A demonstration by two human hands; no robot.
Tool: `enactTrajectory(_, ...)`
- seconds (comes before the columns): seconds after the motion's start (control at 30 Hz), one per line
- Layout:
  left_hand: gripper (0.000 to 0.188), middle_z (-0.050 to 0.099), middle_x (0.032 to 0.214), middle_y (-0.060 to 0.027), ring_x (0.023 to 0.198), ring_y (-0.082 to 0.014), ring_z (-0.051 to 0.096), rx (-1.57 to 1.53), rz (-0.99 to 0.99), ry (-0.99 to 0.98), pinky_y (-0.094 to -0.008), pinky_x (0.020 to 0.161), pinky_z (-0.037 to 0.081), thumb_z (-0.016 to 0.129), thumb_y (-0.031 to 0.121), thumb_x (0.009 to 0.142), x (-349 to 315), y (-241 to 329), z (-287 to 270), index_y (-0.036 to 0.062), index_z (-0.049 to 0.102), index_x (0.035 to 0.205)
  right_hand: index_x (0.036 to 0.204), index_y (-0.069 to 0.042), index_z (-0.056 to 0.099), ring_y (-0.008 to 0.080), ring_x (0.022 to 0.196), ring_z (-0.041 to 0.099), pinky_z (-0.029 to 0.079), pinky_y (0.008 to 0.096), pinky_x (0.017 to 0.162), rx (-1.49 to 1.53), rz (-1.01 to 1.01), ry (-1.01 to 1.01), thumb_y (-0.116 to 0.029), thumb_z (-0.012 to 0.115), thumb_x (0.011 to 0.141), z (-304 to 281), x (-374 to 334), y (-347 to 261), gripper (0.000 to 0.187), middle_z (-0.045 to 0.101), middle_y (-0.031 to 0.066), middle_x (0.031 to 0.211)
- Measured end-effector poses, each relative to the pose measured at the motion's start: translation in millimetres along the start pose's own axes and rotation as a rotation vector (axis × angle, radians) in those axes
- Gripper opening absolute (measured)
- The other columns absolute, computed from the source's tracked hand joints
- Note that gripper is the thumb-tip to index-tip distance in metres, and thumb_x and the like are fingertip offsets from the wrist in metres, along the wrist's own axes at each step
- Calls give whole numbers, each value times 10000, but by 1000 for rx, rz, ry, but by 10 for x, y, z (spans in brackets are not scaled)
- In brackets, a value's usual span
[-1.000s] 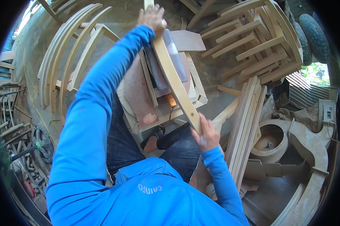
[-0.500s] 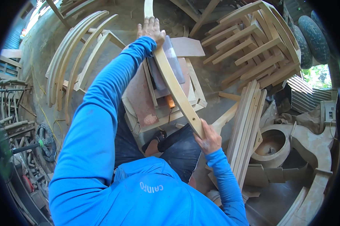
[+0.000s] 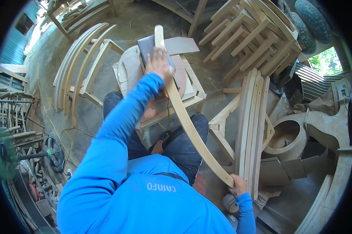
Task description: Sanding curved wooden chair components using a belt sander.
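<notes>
A long, curved, pale wooden strip (image 3: 189,130) runs from the far middle toward my lower right. My left hand (image 3: 159,64) lies on it near its far end, fingers stretched out flat over the wood. At the near end, my right hand (image 3: 239,185) is closed around the strip's tip. Beneath the far part sits a grey flat-topped slab (image 3: 145,43), partly hidden by the strip and my left hand. The slab rests on a low wooden stand (image 3: 180,104) with reddish boards, in front of my knees.
Curved wooden frame parts (image 3: 84,64) stand at the left. A stack of wooden frames (image 3: 258,35) fills the far right, with straight planks (image 3: 249,132) leaning nearer. A round housing (image 3: 285,136) is at the right. A green fan (image 3: 4,150) and yellow cord (image 3: 66,144) are at the left.
The strip has slid toward me and to the lower right, bringing its far end into view. My right hand has moved down with it, while my left hand remains on its far part.
</notes>
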State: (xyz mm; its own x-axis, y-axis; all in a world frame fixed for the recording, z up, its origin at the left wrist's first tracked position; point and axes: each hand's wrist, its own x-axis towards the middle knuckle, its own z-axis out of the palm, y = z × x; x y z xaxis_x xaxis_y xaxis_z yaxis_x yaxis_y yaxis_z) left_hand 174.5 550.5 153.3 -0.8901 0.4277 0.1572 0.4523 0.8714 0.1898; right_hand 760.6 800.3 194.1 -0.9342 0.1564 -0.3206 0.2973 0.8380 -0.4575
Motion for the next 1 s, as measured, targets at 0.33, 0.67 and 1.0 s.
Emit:
enactTrajectory(0.33, 947, 192, 1686, -235, 1599, -376, 78, -33, -65, 51, -598, 1266, 104, 628, 293, 784, -916, 463, -9, -66, 266, 1582, 1079, -110, 651, 414, 933, 673, 548, 491, 811, -44, 218, -259, -134, 819, 631, 115, -729, 615, 479, 699, 165, 966)
enactTrajectory(0.67, 889, 195, 1688, -224, 1594, -368, 114, -53, -71, 18, -569, 1277, 96, 589, 327, 861, 547, -408, 66, -20, 245, 1604, 1383, -135, 575, 393, 842, 676, 540, 476, 719, -142, -4, 32, -92, 814, 644, -204, 741, -189, 778, 676, 150, 937)
enactTrajectory(1.0, 782, 240, 1706, -128, 1597, -291, 156, 163, 21, 83, -578, 1269, 148, 496, 442, 960, 2603, -1428, 126, 55, 298, 1611, 1583, -151, 374, 410, 1025, 706, 593, 451, 833, -189, 25, 101, -94, 844, 687, 1, 2377, -1240, 1014, 689, 211, 1226)
